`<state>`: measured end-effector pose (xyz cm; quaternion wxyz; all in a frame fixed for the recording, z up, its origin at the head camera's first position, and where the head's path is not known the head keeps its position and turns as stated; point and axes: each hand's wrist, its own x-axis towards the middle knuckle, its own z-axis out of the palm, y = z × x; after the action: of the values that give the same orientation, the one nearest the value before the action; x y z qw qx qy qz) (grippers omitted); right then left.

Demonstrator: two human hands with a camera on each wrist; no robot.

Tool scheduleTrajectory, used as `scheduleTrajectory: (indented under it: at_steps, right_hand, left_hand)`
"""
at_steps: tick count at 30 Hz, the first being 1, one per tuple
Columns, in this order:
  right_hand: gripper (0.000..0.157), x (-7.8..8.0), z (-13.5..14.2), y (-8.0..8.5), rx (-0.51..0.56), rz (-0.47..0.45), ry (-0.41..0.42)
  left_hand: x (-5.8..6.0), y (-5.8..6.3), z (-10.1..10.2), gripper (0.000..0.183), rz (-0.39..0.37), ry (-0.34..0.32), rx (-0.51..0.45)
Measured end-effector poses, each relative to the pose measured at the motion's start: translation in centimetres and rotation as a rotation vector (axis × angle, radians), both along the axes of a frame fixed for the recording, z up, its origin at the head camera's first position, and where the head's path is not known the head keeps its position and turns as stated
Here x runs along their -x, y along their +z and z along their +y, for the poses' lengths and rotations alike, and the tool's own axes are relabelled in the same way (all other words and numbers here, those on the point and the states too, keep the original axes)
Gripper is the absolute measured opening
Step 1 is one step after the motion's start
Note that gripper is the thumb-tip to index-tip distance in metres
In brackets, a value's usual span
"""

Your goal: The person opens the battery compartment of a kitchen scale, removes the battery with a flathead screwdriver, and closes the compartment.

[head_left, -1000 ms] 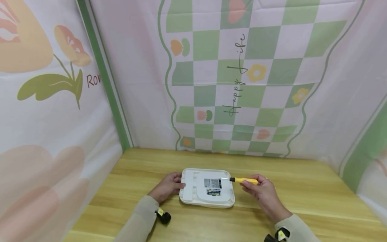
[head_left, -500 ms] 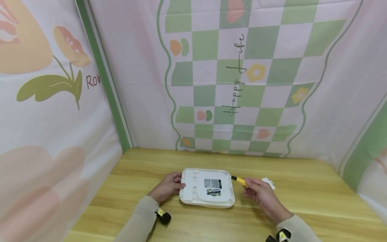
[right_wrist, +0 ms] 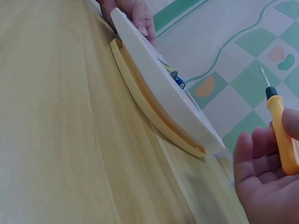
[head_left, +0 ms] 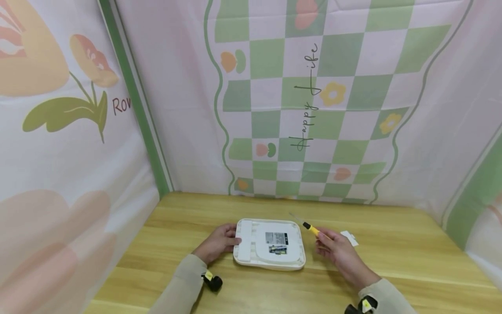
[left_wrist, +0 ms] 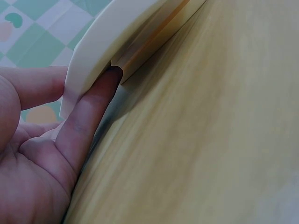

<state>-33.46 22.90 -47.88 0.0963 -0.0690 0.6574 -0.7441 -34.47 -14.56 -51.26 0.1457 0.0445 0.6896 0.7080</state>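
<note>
A white, rounded rectangular device (head_left: 248, 257) lies underside up on the wooden table, with a grey label and an open battery compartment. Batteries (head_left: 278, 250) sit in that compartment; their ends stick up above the surface in the right wrist view. My left hand (head_left: 218, 242) pinches the device's left edge, thumb on top and a finger (left_wrist: 86, 121) beneath the rim. In my right hand (head_left: 340, 254) is a screwdriver (right_wrist: 279, 122) with a yellow handle, black collar and thin metal shaft. Its tip points up and away, just past the device's far right corner.
A small white plastic cover (head_left: 349, 238) lies on the table (head_left: 396, 248) just beyond my right hand. Patterned cloth walls (head_left: 188, 131) rise behind the table and along both sides. Small black cameras (head_left: 213, 282) are strapped to both wrists.
The screwdriver has swung off the device, its tip now pointing up and away. My right hand has shifted slightly nearer, revealing the small white cover behind it. The left hand keeps its hold.
</note>
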Motion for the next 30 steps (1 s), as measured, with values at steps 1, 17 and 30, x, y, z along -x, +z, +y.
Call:
scheduleTrajectory:
  at_steps: [1, 17, 30]
  right_hand:
    - [0.032, 0.06, -0.01, -0.03, 0.001, 0.008, -0.010]
    - [0.049, 0.30, -0.20, 0.16, 0.049, -0.003, 0.038]
    - [0.046, 0.61, 0.26, 0.70, -0.281, 0.141, -0.129]
  left_hand:
    - [0.00, 0.00, 0.01, 0.056, 0.000, 0.000, 0.000]
    - [-0.04, 0.08, 0.02, 0.056, 0.011, 0.010, 0.029]
    - [0.04, -0.07, 0.02, 0.057, 0.012, -0.008, 0.014]
